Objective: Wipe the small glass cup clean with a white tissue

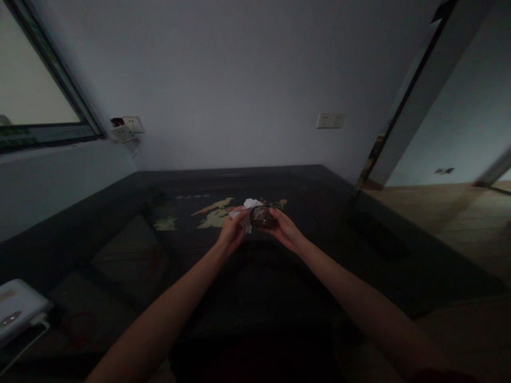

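Note:
Both my hands are over the middle of a dark, glossy table (255,292). My right hand (284,227) is closed around the right side of a small round brown object (262,216). It looks shiny, like dark glass, with a rim facing left; its exact kind is unclear in the dim light. A crumpled white tissue (252,203) is in my left hand (233,227), its fingers closed on it at the object's left edge. Part of the tissue hangs below my left fingers. Whether the tissue reaches inside the object cannot be seen.
A bird-and-flower picture (213,214) decorates the tabletop behind my hands. At the near left is a white device (19,308) with a cable. A flat dark item (379,234) lies on the right. A wall (239,96) with sockets (330,121) borders the far edge.

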Demonstrator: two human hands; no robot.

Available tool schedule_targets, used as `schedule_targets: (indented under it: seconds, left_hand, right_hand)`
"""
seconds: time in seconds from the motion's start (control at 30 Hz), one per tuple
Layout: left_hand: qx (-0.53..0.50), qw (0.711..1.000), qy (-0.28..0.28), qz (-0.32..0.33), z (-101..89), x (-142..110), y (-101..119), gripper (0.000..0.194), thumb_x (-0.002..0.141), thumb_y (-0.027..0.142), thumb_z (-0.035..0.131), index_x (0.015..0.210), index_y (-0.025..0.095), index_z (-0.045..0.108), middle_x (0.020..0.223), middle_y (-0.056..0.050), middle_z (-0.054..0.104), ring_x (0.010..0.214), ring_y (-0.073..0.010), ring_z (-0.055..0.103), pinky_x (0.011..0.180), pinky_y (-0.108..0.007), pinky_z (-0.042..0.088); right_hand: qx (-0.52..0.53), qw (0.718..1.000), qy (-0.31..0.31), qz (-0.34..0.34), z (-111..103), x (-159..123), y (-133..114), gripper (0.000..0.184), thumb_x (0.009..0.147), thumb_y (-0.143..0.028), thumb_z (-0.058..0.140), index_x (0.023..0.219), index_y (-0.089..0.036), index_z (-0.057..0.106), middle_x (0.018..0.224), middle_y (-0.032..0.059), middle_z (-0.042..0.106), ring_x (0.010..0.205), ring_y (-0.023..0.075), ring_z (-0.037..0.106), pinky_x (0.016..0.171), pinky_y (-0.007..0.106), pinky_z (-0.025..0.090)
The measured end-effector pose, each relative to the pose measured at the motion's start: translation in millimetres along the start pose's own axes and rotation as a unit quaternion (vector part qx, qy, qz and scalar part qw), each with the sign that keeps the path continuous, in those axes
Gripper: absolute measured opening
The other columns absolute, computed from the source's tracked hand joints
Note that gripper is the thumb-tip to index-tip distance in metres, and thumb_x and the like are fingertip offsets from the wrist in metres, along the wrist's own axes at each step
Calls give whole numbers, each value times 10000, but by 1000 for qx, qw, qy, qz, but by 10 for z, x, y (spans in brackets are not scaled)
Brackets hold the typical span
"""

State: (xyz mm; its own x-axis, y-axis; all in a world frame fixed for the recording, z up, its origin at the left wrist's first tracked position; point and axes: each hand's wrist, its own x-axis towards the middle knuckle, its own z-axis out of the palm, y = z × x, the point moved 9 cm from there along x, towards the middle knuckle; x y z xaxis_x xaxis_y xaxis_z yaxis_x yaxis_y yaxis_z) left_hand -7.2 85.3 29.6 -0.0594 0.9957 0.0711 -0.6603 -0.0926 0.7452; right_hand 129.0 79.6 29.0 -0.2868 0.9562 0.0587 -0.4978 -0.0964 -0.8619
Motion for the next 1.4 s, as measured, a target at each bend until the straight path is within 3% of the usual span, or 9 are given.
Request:
schedule_targets:
  seconds: [0.23,0.4,0.5,0.73,0.8,0.93,1.27,1.4]
  left_hand:
    - [20,997,-79,2,168,-63,33,235,635,172,747,838,171,628,785,18,667,693,-106,602,629,-201,460]
    - [2,998,-65,23,233,-63,60,328,832,445,572,960,154,652,968,-50,713,960,-184,641,856,-259,470]
    - [-3,998,-51,34,256,-81,88,411,902,478,433,983,137,647,990,-75,719,1024,-201,637,898,-277,455]
    - [16,999,-28,-22,136,-75,47,548,869,612,377,838,138,651,774,-76,707,728,-190,661,662,-279,497]
    - [53,998,-20,-16,87,-56,45,460,824,572,500,787,139,654,723,-57,690,656,-166,633,608,-255,475]
    - [181,979,-42,84,119,-68,143,275,693,369,708,857,152,663,826,-24,687,735,-151,615,678,-234,459]
    - [325,923,-65,197,295,-278,263,261,835,318,509,1036,191,617,1053,-50,640,1017,-201,570,928,-311,425]
    - [324,923,-93,187,379,-329,228,288,864,313,452,1058,183,620,1131,-64,631,1074,-214,560,979,-344,402]
  right_hand:
    - [42,999,7,-14,-12,14,36,340,671,-419,746,920,-216,635,984,42,704,958,220,638,848,385,530]
    - [66,997,43,-22,-86,39,43,282,689,-401,735,875,-211,640,936,37,713,938,211,643,858,382,521]
    - [89,995,44,-23,-92,35,50,256,719,-397,715,880,-214,637,896,30,714,925,202,644,855,384,521]
    - [108,993,42,-8,-84,3,64,223,757,-384,677,902,-218,644,915,30,712,913,202,638,814,382,536]
    - [102,994,36,-4,-68,1,73,243,750,-399,680,903,-213,648,924,36,710,912,203,635,804,378,536]
    - [84,996,20,5,-3,-24,130,279,710,-412,710,895,-209,658,922,34,711,907,200,632,800,365,532]
    - [43,999,3,-8,91,-102,207,273,723,-393,692,915,-202,654,938,37,708,924,204,640,824,376,512]
    - [81,996,24,-9,45,-89,250,262,721,-365,703,918,-200,659,938,37,707,908,199,647,826,375,515]
